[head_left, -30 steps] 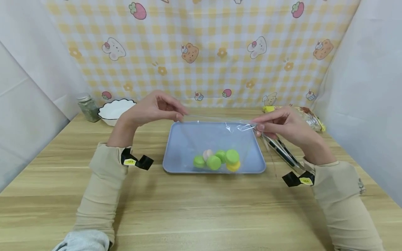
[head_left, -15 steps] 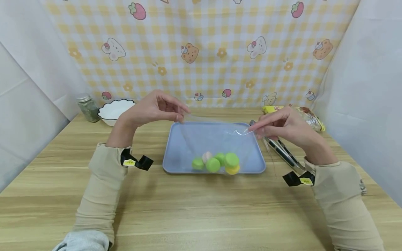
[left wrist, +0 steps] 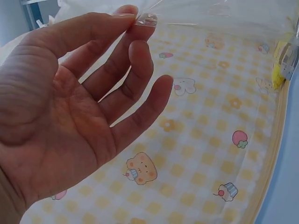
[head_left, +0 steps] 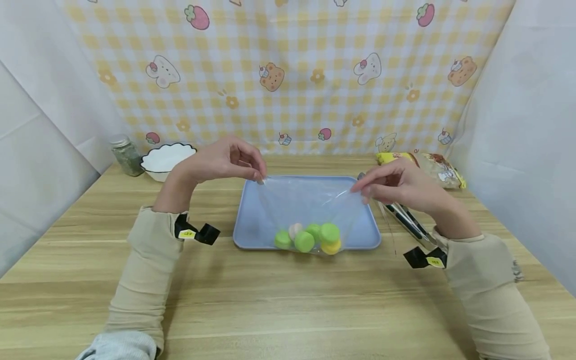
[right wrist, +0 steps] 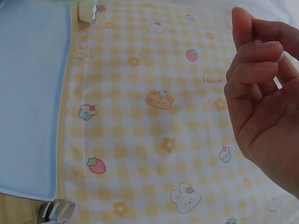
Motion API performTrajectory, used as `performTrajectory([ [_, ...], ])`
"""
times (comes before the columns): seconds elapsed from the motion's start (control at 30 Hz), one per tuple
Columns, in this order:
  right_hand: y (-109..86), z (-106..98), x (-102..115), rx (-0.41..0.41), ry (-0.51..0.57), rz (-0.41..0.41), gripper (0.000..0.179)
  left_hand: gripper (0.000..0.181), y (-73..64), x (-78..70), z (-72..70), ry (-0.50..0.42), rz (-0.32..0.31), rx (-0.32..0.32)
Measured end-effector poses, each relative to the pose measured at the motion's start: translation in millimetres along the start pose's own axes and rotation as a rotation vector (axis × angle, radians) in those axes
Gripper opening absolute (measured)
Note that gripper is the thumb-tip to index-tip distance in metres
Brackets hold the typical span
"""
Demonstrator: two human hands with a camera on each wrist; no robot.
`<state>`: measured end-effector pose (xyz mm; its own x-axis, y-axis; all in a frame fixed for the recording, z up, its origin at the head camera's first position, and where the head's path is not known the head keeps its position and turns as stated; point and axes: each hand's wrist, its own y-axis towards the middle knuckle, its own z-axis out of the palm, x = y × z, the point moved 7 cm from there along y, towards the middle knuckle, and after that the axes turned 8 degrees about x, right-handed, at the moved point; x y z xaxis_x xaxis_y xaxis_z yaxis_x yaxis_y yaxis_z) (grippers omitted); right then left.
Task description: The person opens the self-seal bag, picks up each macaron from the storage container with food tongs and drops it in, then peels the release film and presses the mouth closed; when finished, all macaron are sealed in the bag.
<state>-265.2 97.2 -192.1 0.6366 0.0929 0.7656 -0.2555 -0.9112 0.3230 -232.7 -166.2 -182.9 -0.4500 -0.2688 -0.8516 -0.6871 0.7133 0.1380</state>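
Note:
My left hand [head_left: 220, 162] pinches one top corner of a clear plastic bag [head_left: 306, 200] between thumb and fingertips. At the opposite corner, my right hand [head_left: 400, 187] pinches the bag too. Several macarons lie at its bottom: green ones [head_left: 304, 241], a pale pink one [head_left: 295, 230] and a yellow one [head_left: 331, 247]. Bag and macarons hang in front of a blue tray [head_left: 247, 227]. The left wrist view shows the bag film [left wrist: 210, 14] gathered at the left fingertips; the other left fingers are loosely bent. Seen by the right wrist, the right hand [right wrist: 266, 93] has curled fingers.
Metal tongs [head_left: 411, 222] lie right of the tray, beneath the right hand, with a thin strip [head_left: 390, 230] beside them. A yellow-edged food packet [head_left: 443, 170] sits behind. At the back left stand a white scalloped bowl [head_left: 164, 158] and a glass jar [head_left: 128, 156].
Both hands have come down slightly, and the right one has shifted a little to the left. The bag's bottom and the macarons have sunk to the tray's front edge. The bag top sags lower.

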Motion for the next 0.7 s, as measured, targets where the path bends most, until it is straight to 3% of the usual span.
performTrajectory([
  [0.23,2.5,2.4,-0.9,0.002,-0.062,0.042,0.024,0.007,0.5,0.7,-0.5,0.034,-0.027,-0.019],
  [0.5,2.8,5.3,0.6,0.019,-0.061,0.059,0.021,0.006,0.8,0.9,-0.7,0.043,-0.048,-0.033],
  [0.7,5.3,11.5,-8.5,0.039,-0.068,0.099,0.020,0.010,4.3,7.6,0.8,0.066,-0.101,-0.029],
])
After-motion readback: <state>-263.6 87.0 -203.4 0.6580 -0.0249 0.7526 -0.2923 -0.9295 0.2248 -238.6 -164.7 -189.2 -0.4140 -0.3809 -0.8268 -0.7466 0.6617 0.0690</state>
